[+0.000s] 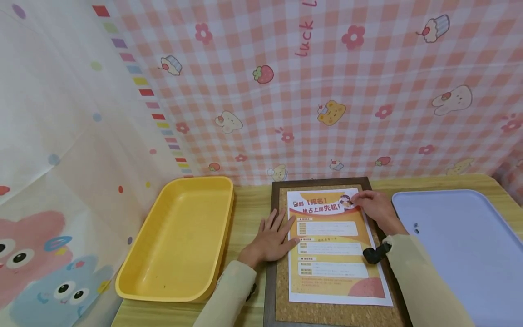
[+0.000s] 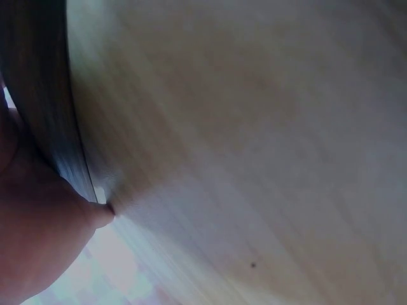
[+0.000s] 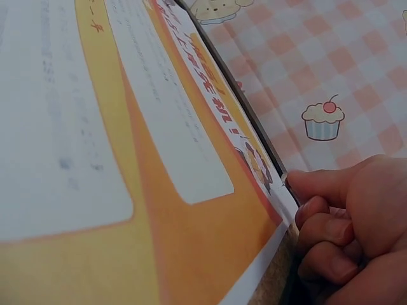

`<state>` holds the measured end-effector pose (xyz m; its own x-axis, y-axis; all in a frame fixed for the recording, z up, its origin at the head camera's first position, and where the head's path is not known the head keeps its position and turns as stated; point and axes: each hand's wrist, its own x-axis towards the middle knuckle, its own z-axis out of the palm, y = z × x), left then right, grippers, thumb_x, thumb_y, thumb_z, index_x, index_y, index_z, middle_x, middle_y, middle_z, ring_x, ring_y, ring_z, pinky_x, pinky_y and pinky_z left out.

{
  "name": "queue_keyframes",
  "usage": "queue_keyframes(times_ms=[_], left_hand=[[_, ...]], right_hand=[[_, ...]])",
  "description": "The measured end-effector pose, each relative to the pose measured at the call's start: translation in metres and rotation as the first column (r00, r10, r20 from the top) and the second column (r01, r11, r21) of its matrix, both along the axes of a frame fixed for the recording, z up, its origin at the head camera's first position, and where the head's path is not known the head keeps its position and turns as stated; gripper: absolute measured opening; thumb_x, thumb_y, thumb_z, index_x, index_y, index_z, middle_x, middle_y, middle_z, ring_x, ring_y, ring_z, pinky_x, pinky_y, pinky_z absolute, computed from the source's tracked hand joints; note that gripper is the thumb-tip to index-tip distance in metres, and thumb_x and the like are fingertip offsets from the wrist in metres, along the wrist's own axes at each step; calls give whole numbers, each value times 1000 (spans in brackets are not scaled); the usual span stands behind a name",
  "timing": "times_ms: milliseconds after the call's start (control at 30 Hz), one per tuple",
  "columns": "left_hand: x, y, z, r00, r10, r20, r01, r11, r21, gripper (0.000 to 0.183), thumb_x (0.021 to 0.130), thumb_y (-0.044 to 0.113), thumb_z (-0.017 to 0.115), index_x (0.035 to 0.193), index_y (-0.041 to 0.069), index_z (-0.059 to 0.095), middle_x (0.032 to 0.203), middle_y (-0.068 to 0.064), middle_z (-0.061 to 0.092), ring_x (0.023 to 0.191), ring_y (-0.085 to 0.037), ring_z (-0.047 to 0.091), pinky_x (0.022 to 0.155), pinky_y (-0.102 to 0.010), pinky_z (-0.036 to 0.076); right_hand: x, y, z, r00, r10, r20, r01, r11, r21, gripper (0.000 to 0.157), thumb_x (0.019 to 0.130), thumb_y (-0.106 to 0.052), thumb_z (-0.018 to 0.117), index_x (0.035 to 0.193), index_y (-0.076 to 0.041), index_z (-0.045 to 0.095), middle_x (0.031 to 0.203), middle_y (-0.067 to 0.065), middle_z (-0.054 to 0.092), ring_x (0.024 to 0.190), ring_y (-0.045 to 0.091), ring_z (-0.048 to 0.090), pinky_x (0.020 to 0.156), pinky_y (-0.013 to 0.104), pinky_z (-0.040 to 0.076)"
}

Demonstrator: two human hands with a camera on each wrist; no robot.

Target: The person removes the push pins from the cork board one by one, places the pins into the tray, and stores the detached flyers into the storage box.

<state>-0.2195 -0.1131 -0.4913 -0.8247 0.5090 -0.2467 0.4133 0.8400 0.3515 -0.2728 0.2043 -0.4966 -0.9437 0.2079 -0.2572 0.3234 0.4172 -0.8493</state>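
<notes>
A printed orange and white sheet (image 1: 333,285) lies on a dark-framed cork board (image 1: 327,314). My left hand (image 1: 268,240) rests with spread fingers over the board's left frame and the sheet's left edge. At the sheet's upper right corner, my right hand (image 1: 377,210) pinches a small clear pushpin (image 3: 285,180) with its fingertips; the remaining fingers are curled in the right wrist view. Another small shiny pushpin (image 1: 295,204) sits by the sheet's upper left corner. Only part of the left hand (image 2: 48,229) shows in the left wrist view, beside the dark frame (image 2: 44,82).
To the left stands a yellow tray (image 1: 180,227) with raised walls. A pale blue tray (image 1: 457,254) is at the right, bearing small shiny pieces (image 1: 416,228). Behind the wood-grain table (image 1: 249,200) hangs a pink checked cloth (image 1: 286,104).
</notes>
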Motion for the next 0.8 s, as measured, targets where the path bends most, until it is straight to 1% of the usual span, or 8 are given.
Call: queue_keyframes(times_ms=[233, 433, 733, 800], left_hand=[[-3, -1, -8, 1000, 3, 10, -3, 1000, 10, 68, 104, 55, 30, 161, 28, 5, 167, -2, -12, 152, -25, -17, 120, -58, -5], [-1, -1, -3, 1000, 0, -2, 0, 1000, -2, 68, 104, 56, 30, 161, 27, 7, 167, -3, -10, 153, -27, -13, 120, -59, -1], [1, -1, -1, 1000, 2, 0, -2, 1000, -4, 68, 104, 54, 31, 161, 26, 7, 167, -3, -10, 153, -28, -13, 120, -59, -1], [2, 0, 0, 1000, 1, -5, -1, 1000, 3, 67, 104, 54, 31, 161, 26, 9, 168, -3, -8, 153, -28, -11, 120, -59, 0]], right_hand=[[-1, -1, 1, 1000, -13, -11, 13, 1000, -10, 27, 101, -21, 55, 116, -1, 66, 131, 22, 57, 113, 35, 50, 95, 44, 41], [0, -2, 3, 999, -15, -28, 15, 999, -29, 30, 101, -21, 55, 116, 2, 66, 130, 23, 57, 114, 34, 51, 97, 44, 41], [2, -5, 9, 999, -34, 16, 35, 997, -66, 32, 101, -22, 54, 121, 1, 64, 134, 23, 54, 116, 35, 47, 101, 47, 39], [3, -4, 11, 999, -27, 20, 28, 997, -66, 32, 102, -23, 54, 121, 0, 64, 135, 23, 53, 115, 34, 47, 98, 45, 40]])
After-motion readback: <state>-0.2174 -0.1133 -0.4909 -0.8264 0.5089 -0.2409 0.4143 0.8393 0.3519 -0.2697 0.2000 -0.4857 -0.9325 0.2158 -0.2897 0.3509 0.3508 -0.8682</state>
